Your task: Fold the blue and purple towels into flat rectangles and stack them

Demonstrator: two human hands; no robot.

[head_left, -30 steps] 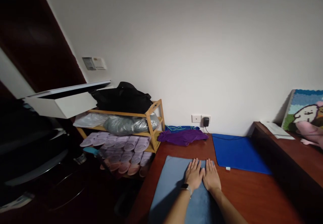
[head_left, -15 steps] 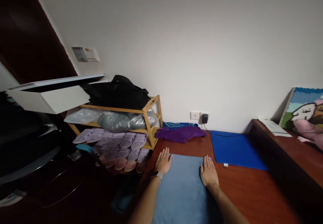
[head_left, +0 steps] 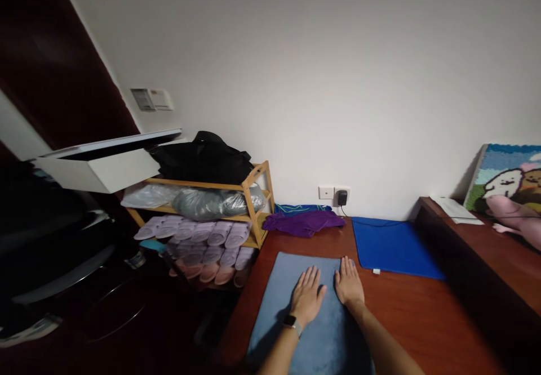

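Note:
A grey-blue cloth [head_left: 274, 302] lies spread flat on the reddish wooden table [head_left: 406, 313]. My left hand [head_left: 307, 296], with a watch on the wrist, rests palm down on the cloth's middle, fingers extended. Along the cloth's far right edge lies my right hand [head_left: 349, 282], flat, its fingers stretched out and close together. Neither hand grips anything. Farther right a blue cloth [head_left: 393, 245] with a small white tag lies flat, and a crumpled purple cloth [head_left: 304, 223] is near the wall.
At the left, a wooden rack [head_left: 253, 211] holds slippers [head_left: 220, 233], plastic-wrapped items and a black bag [head_left: 207, 161]. A white box [head_left: 122, 169] juts out beside it. A black plug [head_left: 342, 197] sits in the wall socket. A pink toy [head_left: 513, 214] lies on the raised ledge at right.
My left hand has moved right, from the cloth's left edge onto its middle, uncovering the far left corner. My right hand stays at the right edge. The view has shifted slightly.

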